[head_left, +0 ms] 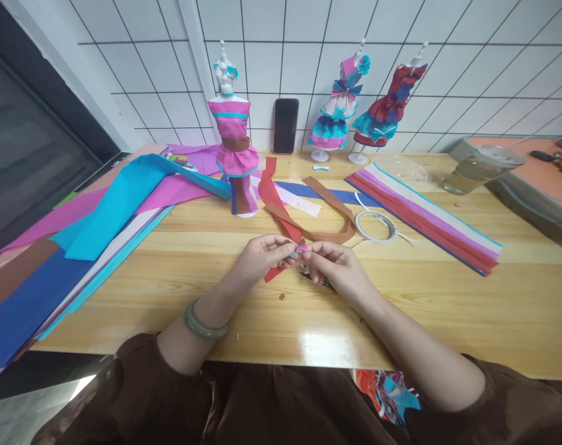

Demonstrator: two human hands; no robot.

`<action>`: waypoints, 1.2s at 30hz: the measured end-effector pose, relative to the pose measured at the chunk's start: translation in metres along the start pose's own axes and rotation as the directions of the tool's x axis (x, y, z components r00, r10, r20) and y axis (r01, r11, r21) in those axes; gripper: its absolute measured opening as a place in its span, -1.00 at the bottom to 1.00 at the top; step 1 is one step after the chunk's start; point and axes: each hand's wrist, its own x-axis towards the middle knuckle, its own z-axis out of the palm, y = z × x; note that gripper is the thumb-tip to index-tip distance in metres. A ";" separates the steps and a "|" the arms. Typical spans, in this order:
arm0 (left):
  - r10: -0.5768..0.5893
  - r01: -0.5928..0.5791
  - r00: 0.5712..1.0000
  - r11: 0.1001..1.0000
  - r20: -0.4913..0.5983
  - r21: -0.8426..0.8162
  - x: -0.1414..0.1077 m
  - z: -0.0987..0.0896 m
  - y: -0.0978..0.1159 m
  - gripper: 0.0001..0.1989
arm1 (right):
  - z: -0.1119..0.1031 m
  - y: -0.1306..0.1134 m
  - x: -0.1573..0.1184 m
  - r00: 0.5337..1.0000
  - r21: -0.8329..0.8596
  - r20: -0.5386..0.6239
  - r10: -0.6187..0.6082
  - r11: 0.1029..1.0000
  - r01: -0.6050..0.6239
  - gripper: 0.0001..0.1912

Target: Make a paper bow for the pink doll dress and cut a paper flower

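My left hand (272, 252) and my right hand (331, 264) meet over the table, fingertips pinched on a small pleated paper piece (302, 248) in pink and blue. Its exact shape is mostly covered by my fingers. Just beyond my hands lie a red paper strip (268, 179) and a curled brown paper strip (329, 235). Under my right hand a dark tool (324, 284) shows only in part. Behind stands a small dress form (234, 133) in a pink paper dress with a brown waistband and blue trim.
Layered paper sheets (95, 228) cover the left side. A roll of tape (376, 227) and striped paper stack (424, 216) lie to the right, near a cup (478, 173). A phone (285, 127) leans on the wall beside two dressed forms (339, 111). Scraps (389, 395) sit below the table edge.
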 end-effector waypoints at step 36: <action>0.165 -0.123 0.975 0.960 -0.151 0.253 0.003 -0.002 -0.008 -0.79 | 0.005 -0.003 -0.001 0.999 -0.052 -0.043 -0.021 0.998 0.019 -0.79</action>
